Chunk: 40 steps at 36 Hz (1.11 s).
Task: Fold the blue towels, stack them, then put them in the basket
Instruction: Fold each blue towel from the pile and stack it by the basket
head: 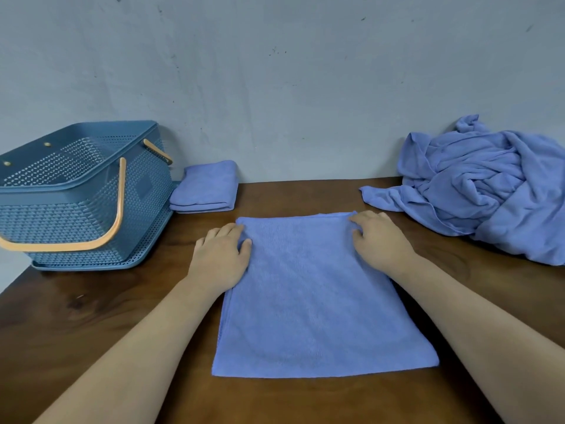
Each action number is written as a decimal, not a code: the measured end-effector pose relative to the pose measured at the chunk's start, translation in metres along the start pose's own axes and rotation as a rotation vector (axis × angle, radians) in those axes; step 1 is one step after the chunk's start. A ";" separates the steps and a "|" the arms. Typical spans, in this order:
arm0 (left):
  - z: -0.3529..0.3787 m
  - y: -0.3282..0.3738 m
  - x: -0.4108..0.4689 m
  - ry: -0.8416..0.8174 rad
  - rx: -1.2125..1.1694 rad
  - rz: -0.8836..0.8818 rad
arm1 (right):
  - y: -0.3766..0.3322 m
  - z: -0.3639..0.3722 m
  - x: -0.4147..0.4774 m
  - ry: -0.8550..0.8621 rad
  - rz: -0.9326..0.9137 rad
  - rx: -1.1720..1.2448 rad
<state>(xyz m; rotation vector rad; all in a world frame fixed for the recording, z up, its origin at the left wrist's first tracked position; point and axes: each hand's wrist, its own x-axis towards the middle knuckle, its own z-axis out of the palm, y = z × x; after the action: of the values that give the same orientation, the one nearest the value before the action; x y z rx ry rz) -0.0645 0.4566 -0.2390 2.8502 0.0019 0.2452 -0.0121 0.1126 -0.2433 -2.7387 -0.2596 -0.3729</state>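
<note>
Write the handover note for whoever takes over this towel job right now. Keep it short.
Left hand: at the far left corner of the flat towel, thumb on the cloth; grip unclear.
Right hand: fingers curled on its far right corner.
Things: flat towel at the centre of the table; one folded towel by the wall beside the basket; crumpled pile at the far right.
Done: one towel folded; no towel shows in the basket.
Left: finish folding this towel, fold the pile, stack, load the basket.
</note>
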 end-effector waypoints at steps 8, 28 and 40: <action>-0.002 0.001 0.000 -0.027 0.029 0.003 | 0.001 0.002 0.009 -0.041 0.059 -0.110; -0.034 0.019 -0.018 0.037 -0.161 -0.003 | -0.010 -0.044 -0.034 0.080 0.128 0.371; -0.004 0.070 -0.077 -0.347 0.060 0.409 | -0.020 -0.010 -0.054 -0.328 -0.172 -0.009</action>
<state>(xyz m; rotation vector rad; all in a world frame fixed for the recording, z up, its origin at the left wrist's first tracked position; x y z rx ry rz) -0.1430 0.3882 -0.2289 2.8849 -0.6551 -0.1759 -0.0700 0.1202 -0.2433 -2.7846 -0.5819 0.0361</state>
